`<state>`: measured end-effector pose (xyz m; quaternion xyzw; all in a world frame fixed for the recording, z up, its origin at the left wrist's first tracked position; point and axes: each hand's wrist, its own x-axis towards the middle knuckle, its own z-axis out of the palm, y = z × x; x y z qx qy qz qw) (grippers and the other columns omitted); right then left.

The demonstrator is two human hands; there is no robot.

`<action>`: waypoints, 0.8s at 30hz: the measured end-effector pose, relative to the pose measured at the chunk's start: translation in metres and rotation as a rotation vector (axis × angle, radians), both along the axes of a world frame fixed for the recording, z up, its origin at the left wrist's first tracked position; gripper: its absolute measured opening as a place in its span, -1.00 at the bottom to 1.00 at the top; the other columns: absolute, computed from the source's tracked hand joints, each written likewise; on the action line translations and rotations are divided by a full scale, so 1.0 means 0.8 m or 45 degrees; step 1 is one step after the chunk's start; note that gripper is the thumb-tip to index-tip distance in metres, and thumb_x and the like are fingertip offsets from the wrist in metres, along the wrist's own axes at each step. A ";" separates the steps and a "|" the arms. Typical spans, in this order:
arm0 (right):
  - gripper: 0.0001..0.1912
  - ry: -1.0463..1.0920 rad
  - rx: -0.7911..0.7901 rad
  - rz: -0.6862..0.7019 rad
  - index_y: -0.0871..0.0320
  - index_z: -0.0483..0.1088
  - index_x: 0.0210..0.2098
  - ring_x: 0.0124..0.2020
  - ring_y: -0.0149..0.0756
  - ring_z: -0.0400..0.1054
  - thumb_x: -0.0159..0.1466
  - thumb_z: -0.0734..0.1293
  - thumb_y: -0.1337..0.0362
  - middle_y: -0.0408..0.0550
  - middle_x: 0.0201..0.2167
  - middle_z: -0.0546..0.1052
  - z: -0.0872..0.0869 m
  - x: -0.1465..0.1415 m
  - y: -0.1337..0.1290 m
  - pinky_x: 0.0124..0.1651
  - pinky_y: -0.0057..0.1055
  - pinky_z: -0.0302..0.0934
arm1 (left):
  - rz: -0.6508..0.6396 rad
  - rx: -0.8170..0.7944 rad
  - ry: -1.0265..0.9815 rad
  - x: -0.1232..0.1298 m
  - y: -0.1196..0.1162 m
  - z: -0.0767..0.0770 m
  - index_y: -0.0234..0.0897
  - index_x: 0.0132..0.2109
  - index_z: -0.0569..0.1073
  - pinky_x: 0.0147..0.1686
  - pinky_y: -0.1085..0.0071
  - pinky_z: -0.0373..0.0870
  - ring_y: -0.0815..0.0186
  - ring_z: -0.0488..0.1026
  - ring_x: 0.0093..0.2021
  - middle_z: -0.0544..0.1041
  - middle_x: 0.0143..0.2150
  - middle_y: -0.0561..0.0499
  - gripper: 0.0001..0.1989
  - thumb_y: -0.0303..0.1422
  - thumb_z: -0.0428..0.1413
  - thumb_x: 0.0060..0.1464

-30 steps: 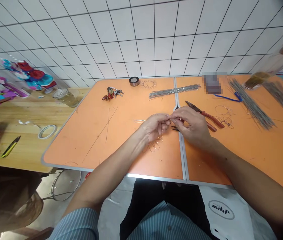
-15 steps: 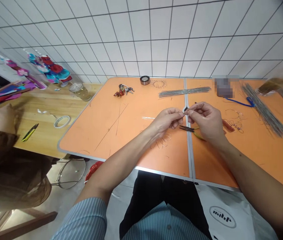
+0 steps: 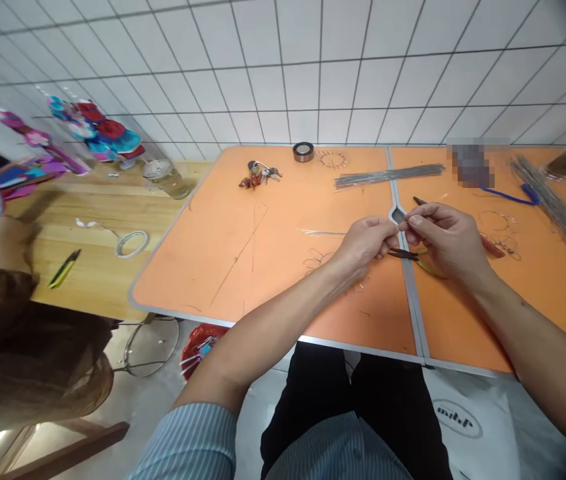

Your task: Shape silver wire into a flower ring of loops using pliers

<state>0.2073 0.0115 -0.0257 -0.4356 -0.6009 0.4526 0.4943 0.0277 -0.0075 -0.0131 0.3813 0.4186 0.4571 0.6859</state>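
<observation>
My left hand and my right hand meet at the fingertips over the table's seam, both pinched closed. Between them is a thin wire, mostly hidden by the fingers; a fine pale strand shows above the right hand. Just below the fingertips lie pliers with dark jaws and a yellow-green handle. A red-handled tool is partly covered by my right hand, its dark tip showing beyond the fingers. A looped wire shape lies partly under my left forearm. Straight wire pieces rest left of that hand.
On the orange table are wire bundles, a tape roll, keys and a wire ring. The wooden table at left holds a cutter, white tape and a jar. Another person's arm is there.
The view has shifted, so the table and hands appear farther right. My hands remain pinched together at the seam. The other person's purple strip has moved into fuller view.
</observation>
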 end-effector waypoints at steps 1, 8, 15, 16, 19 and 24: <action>-0.70 0.007 -0.014 0.002 -0.01 0.62 -0.24 -0.41 -0.29 0.38 0.28 0.63 -0.05 -0.06 -0.26 0.67 0.001 -0.001 -0.001 -0.30 -0.24 0.32 | 0.010 -0.006 -0.008 0.002 -0.002 0.000 -0.29 -0.46 0.43 -0.54 0.44 0.06 0.52 0.21 -0.61 0.43 -0.52 0.08 -0.70 -0.53 0.16 0.27; -0.60 0.166 0.020 -0.096 0.01 0.63 -0.33 -0.46 -0.37 0.37 0.15 0.72 -0.10 -0.10 -0.35 0.67 0.009 0.001 -0.001 -0.40 -0.36 0.29 | 0.234 0.006 0.014 0.001 -0.006 0.005 -0.22 -0.18 0.44 -0.51 0.49 0.16 0.49 0.29 -0.55 0.52 -0.36 0.10 -0.92 -0.48 0.19 0.30; -0.61 0.069 -0.003 -0.092 -0.03 0.63 -0.34 -0.45 -0.37 0.35 0.17 0.70 -0.15 -0.10 -0.33 0.68 0.006 0.003 -0.002 -0.37 -0.36 0.34 | 0.656 0.239 0.143 -0.067 0.047 0.020 -0.14 -0.04 0.45 -0.45 0.44 0.28 0.42 0.37 -0.46 0.61 -0.18 0.04 -0.87 -0.43 0.17 0.29; -0.61 0.039 0.005 -0.091 -0.03 0.63 -0.34 -0.44 -0.36 0.35 0.19 0.69 -0.16 -0.09 -0.32 0.69 0.005 0.004 -0.002 -0.37 -0.35 0.36 | 0.694 0.263 0.202 -0.078 0.050 0.021 -0.14 -0.05 0.46 -0.45 0.43 0.28 0.41 0.38 -0.45 0.62 -0.17 0.03 -0.86 -0.44 0.17 0.27; -0.61 -0.027 0.028 -0.083 -0.03 0.61 -0.34 -0.44 -0.35 0.38 0.26 0.64 -0.17 -0.07 -0.30 0.69 0.004 0.006 -0.003 -0.36 -0.32 0.38 | 0.676 0.468 0.484 -0.105 0.040 0.016 -0.17 -0.06 0.52 -0.38 0.39 0.35 0.35 0.45 -0.37 0.65 -0.15 -0.01 -0.85 -0.42 0.20 0.22; -0.68 -0.058 0.094 -0.017 0.00 0.56 -0.34 -0.47 -0.34 0.40 0.31 0.62 -0.04 -0.06 -0.30 0.70 0.005 0.004 -0.006 -0.37 -0.29 0.39 | 0.199 0.896 1.305 -0.120 -0.017 -0.005 -0.23 -0.12 0.62 -0.19 0.27 0.41 0.26 0.48 -0.28 0.65 -0.18 -0.04 -0.87 -0.45 0.24 0.17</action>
